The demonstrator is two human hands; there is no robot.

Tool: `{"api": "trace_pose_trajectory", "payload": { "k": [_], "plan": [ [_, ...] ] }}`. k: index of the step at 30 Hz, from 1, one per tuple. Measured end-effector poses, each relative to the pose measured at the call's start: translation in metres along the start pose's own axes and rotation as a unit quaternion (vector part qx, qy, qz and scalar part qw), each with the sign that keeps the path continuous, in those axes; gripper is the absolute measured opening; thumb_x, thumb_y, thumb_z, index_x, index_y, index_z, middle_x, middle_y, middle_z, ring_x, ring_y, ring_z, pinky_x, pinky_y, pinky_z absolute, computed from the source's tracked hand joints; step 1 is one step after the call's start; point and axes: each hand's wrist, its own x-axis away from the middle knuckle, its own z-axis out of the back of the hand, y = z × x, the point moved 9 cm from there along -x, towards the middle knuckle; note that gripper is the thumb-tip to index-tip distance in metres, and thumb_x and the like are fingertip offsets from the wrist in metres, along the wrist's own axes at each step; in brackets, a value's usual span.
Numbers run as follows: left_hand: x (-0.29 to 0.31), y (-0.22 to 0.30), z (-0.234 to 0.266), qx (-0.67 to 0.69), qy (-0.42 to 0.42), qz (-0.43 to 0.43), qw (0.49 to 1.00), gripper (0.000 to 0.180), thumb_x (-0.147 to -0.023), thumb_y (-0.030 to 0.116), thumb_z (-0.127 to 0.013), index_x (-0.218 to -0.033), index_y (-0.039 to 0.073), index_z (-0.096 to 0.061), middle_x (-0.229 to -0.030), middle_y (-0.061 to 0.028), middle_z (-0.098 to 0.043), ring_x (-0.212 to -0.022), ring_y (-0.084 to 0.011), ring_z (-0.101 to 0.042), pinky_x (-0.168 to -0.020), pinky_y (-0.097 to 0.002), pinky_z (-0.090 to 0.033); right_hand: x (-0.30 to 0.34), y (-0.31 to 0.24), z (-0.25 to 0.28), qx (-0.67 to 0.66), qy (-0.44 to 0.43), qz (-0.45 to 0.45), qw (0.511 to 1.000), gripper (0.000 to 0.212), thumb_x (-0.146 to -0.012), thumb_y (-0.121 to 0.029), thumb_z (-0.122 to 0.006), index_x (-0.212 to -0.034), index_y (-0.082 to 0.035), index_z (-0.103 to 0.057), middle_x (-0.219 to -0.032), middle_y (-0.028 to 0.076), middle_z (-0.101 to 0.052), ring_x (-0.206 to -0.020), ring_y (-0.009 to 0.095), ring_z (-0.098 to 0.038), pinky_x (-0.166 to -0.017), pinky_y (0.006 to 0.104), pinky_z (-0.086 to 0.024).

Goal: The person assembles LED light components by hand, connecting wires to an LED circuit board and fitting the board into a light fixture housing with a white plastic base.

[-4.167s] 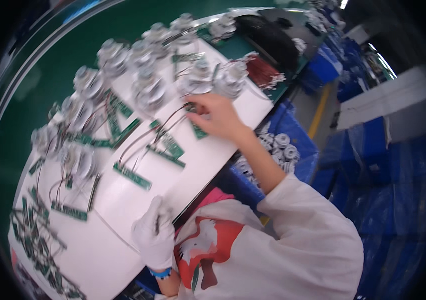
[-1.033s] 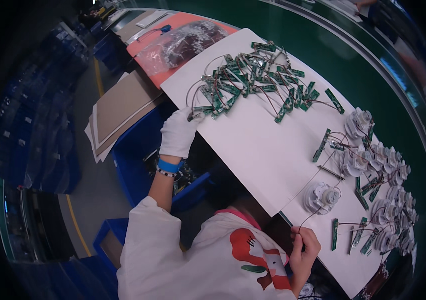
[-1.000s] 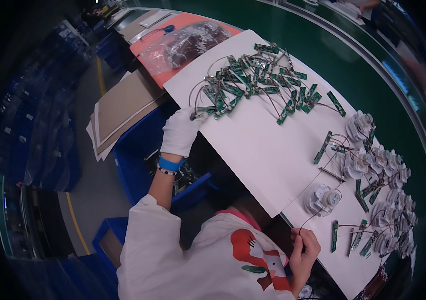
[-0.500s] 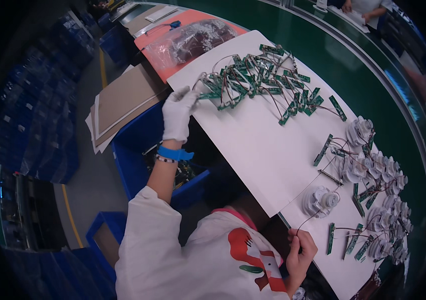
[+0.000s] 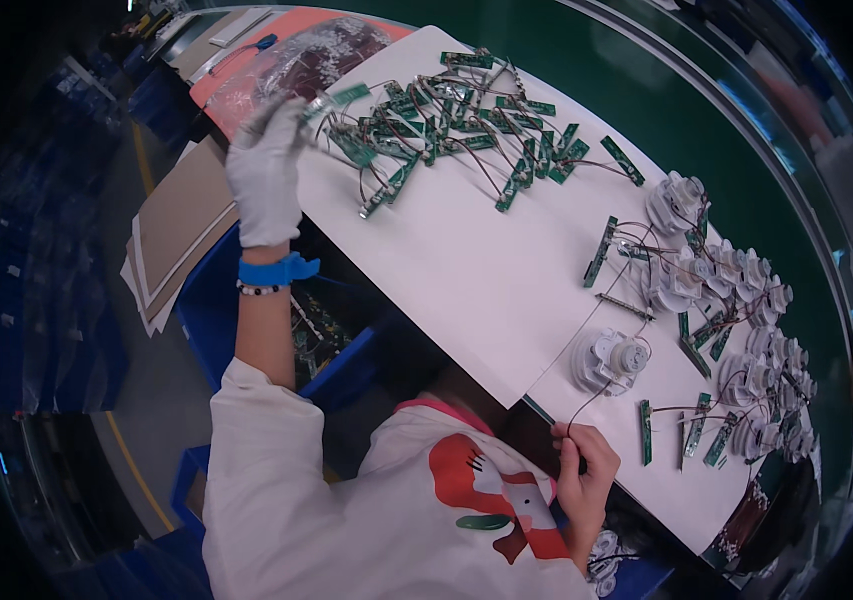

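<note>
My left hand (image 5: 266, 185), in a white glove with a blue wrist strap, is at the far left edge of the white tabletop. Its fingers are closed on a small green circuit board (image 5: 349, 95) with thin wires, lifted at the side of a tangled pile of similar boards (image 5: 446, 125); motion smears the fingertips. Bare, my right hand (image 5: 588, 470) sits at the near edge of the table, pinching a thin dark wire (image 5: 586, 402). That wire leads to a round white plastic unit (image 5: 608, 362) lying on the table just beyond.
Several white units (image 5: 681, 280) with wired boards crowd the right side of the white tabletop (image 5: 446, 270). A clear bag (image 5: 296, 65) lies on an orange surface at the far left. Cardboard sheets (image 5: 181, 225) lean over a blue bin (image 5: 208, 310) left of the table.
My left hand has shifted toward the upper left with the board, and a wired board has come away from the pile's near side. My right hand keeps its pinch. The whole view has shifted.
</note>
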Motion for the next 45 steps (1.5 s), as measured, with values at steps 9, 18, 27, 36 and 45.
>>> {"api": "trace_pose_trajectory", "payload": {
  "k": [9,18,27,36,45],
  "plan": [
    [-0.003,0.022,-0.019,-0.119,-0.025,-0.075,0.990,0.020,-0.082,0.005,-0.057,-0.102,-0.001,-0.056,-0.095,-0.0071,-0.060,-0.082,-0.0116,-0.057,-0.073,-0.0221,-0.049,0.004,0.003,0.007,-0.028,0.028,-0.007,0.999,0.013,-0.074,0.007,-0.051,-0.085,0.005,-0.058,-0.077,0.014,-0.061,-0.063,0.021,-0.059,-0.059,0.0259,-0.046],
    [0.081,0.012,-0.063,0.049,-0.069,0.087,0.993,0.016,-0.083,0.003,-0.055,-0.098,-0.001,-0.055,-0.094,-0.0085,-0.060,-0.079,-0.0121,-0.059,-0.067,-0.0223,-0.049,0.005,0.006,0.005,-0.023,0.025,-0.019,0.999,0.021,-0.075,0.006,-0.051,-0.095,0.003,-0.057,-0.078,0.014,-0.062,-0.068,0.024,-0.062,-0.062,0.0281,-0.048],
    [0.222,-0.041,-0.076,-0.207,-0.222,0.133,0.943,0.013,-0.071,0.002,-0.069,-0.079,0.001,-0.060,-0.074,-0.0036,-0.060,-0.059,-0.0038,-0.054,-0.053,-0.0171,-0.042,0.005,0.007,0.006,-0.065,0.022,-0.029,0.997,0.026,-0.077,0.005,-0.050,-0.103,0.002,-0.055,-0.080,0.014,-0.064,-0.071,0.022,-0.064,-0.061,0.0262,-0.050],
    [0.259,-0.044,-0.108,-0.349,-0.374,0.306,0.803,0.019,-0.074,0.017,-0.068,-0.082,0.000,-0.065,-0.058,-0.0037,-0.061,-0.050,-0.0039,-0.053,-0.047,-0.0194,-0.042,0.010,0.018,0.009,-0.208,0.037,-0.075,0.975,0.034,-0.080,0.004,-0.047,-0.114,0.001,-0.045,-0.084,0.014,-0.065,-0.069,0.014,-0.062,-0.062,0.0226,-0.048],
    [0.264,-0.018,-0.141,-0.389,-0.633,0.122,0.659,0.037,-0.074,0.043,-0.060,-0.082,0.007,-0.065,-0.057,-0.0070,-0.059,-0.050,-0.0209,-0.059,-0.047,-0.0288,-0.044,0.015,0.032,0.005,-0.447,0.032,-0.180,0.876,0.043,-0.086,0.000,-0.043,-0.126,0.003,-0.029,-0.089,0.017,-0.063,-0.073,0.014,-0.061,-0.069,0.0232,-0.048]
  ]
}}
